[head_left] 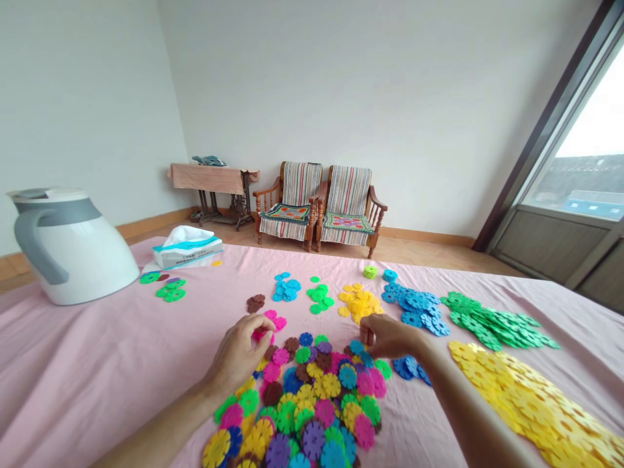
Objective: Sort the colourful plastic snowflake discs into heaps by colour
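A mixed heap of coloured snowflake discs lies on the pink tablecloth in front of me. My left hand rests at the heap's left top edge, fingers curled on a pink disc. My right hand hovers over the heap's right top edge, its fingers pinched on a small brown disc. Sorted small piles lie beyond: brown discs, pink discs, blue discs, green discs, yellow discs.
Larger piles lie to the right: blue, green, yellow. A white kettle stands at far left, a tissue pack behind it, with green discs nearby. Two wooden armchairs stand by the wall.
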`<state>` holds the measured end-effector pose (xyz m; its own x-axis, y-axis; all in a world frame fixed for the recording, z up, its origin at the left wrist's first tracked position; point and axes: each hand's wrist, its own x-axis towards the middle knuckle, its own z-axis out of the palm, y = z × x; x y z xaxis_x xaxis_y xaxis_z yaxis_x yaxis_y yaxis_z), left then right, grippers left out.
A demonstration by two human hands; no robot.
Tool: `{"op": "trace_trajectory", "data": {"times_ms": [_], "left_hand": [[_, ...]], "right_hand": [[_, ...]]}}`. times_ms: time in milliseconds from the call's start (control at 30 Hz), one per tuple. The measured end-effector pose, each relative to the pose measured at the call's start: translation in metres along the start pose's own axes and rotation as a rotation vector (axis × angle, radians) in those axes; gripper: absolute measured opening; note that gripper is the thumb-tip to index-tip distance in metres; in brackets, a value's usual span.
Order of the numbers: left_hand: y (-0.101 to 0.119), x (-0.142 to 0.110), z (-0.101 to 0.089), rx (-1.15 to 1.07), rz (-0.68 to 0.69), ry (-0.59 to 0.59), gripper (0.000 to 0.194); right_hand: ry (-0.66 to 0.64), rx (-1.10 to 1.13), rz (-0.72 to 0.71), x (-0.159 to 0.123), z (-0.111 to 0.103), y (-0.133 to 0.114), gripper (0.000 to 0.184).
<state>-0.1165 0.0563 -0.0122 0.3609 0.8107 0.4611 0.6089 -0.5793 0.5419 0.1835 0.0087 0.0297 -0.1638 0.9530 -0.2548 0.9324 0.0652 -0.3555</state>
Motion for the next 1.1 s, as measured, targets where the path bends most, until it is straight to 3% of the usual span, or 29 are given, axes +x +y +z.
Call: {"op": "trace_trajectory", "data": {"times_ms": [133,300,367,500,600,667,833,967,1100], "left_hand": [[0.0,0.0,0.0,0.008,0.006,0.0,0.012],[-0.001,0.0,0.0,0.02,0.006,-0.001,0.012],[-0.001,0.0,0.0,0.021,0.004,-0.002,0.012],[-0.001,0.0,0.0,0.022,0.004,0.001,0.012],[-0.002,0.0,0.001,0.023,0.004,0.002,0.012],[-0.002,0.0,0.001,0.021,0.002,0.0,0.012],[-0.002,0.0,0.001,0.007,-0.006,-0.007,0.012],[-0.001,0.0,0.0,0.0,-0.002,-0.001,0.012],[-0.001,0.0,0.0,0.0,0.002,0.003,0.012]], "right_hand": [[0.019,0.048,0.008,0.003,0.002,0.004,0.016],[-0.002,0.309,0.022,0.005,0.001,0.012,0.01],[0.13,0.338,0.053,0.009,0.0,0.015,0.007],[0.513,0.306,0.202,0.02,-0.001,0.021,0.003],[0.652,0.227,0.251,0.023,-0.002,0.019,0.006],[0.628,0.158,0.187,0.02,-0.002,0.012,0.006],[0.315,0.285,-0.13,0.01,0.004,-0.02,0.009],[0.225,0.279,-0.31,0.006,0.013,-0.043,0.019],[0.214,0.171,-0.343,0.005,0.021,-0.05,0.032]]}}
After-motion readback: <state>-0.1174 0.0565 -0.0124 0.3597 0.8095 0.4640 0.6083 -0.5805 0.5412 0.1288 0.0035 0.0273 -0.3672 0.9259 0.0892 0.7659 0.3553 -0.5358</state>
